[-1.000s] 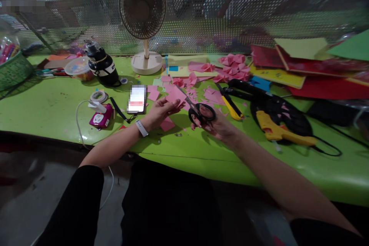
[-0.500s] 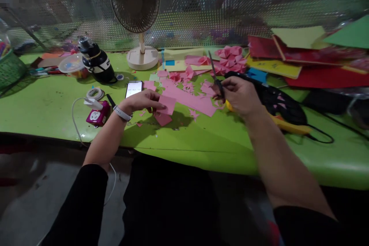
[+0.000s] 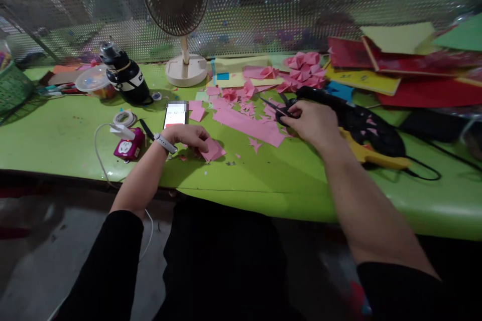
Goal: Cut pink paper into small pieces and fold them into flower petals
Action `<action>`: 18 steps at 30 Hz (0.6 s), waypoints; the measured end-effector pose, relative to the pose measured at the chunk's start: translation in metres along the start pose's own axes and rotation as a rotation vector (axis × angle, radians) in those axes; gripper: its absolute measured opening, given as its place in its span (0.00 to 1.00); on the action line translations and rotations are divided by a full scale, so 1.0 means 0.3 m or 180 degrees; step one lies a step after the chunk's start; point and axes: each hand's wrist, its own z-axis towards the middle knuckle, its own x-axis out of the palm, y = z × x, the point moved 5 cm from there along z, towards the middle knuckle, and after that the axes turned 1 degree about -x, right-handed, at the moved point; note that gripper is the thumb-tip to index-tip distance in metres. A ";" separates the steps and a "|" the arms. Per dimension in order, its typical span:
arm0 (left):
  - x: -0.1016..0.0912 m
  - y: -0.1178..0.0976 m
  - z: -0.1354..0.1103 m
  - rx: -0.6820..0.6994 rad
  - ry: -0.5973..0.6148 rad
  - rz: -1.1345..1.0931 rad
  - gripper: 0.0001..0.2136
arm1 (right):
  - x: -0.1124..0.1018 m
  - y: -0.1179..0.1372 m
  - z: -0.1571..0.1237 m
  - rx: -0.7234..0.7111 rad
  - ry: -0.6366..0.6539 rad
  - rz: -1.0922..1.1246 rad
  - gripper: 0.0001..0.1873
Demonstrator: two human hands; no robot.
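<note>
My left hand [image 3: 190,136] rests on the green table [image 3: 60,135], fingers curled down onto a small pink paper square [image 3: 213,150]. My right hand [image 3: 314,123] is closed around the handles of black scissors [image 3: 276,108], whose blades lie low and point left over a long pink paper strip [image 3: 250,128]. Pink paper scraps [image 3: 244,108] lie scattered between the two hands. A white watch band sits on my left wrist.
A phone [image 3: 175,114], a magenta charger with white cable [image 3: 124,148], a tape roll [image 3: 123,119], a black bottle [image 3: 126,77] and a fan [image 3: 181,15] stand left of centre. A yellow glue gun [image 3: 376,158], folded pink flowers [image 3: 303,72] and stacked coloured card [image 3: 399,70] lie at right.
My left hand lowered the pink square from mid-air onto the table. My right hand carried the scissors away to the right and laid them down low on the paper scraps.
</note>
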 end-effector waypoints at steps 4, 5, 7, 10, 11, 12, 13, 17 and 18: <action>0.007 -0.002 0.017 0.0216 -0.0027 0.0030 0.07 | 0.001 -0.010 0.002 0.0088 -0.0067 -0.0051 0.12; 0.007 -0.003 0.022 0.0246 -0.0089 0.0129 0.07 | 0.002 -0.015 0.004 0.0114 -0.0087 -0.0116 0.12; 0.002 -0.004 0.031 0.0227 -0.0349 0.0405 0.08 | 0.007 -0.024 0.009 0.0141 -0.0086 -0.0260 0.12; -0.016 -0.010 0.028 0.0135 -0.0905 0.0736 0.14 | 0.016 -0.037 0.021 0.0198 -0.0100 -0.0381 0.17; -0.021 -0.012 0.023 0.0109 -0.1066 0.0787 0.16 | 0.020 -0.043 0.026 0.0246 -0.0113 -0.0404 0.18; -0.025 -0.014 0.018 0.0087 -0.1192 0.0832 0.17 | 0.025 -0.048 0.031 0.0301 -0.0109 -0.0431 0.19; -0.028 -0.015 0.012 0.0062 -0.1289 0.0882 0.18 | 0.031 -0.053 0.036 0.0347 -0.0085 -0.0452 0.19; -0.034 -0.032 -0.008 -0.0011 -0.1640 0.1140 0.20 | 0.054 -0.059 0.044 0.0335 0.0197 -0.0388 0.15; -0.036 -0.040 -0.012 0.0013 -0.1777 0.1142 0.21 | 0.053 -0.053 0.040 0.0285 0.0215 -0.0349 0.14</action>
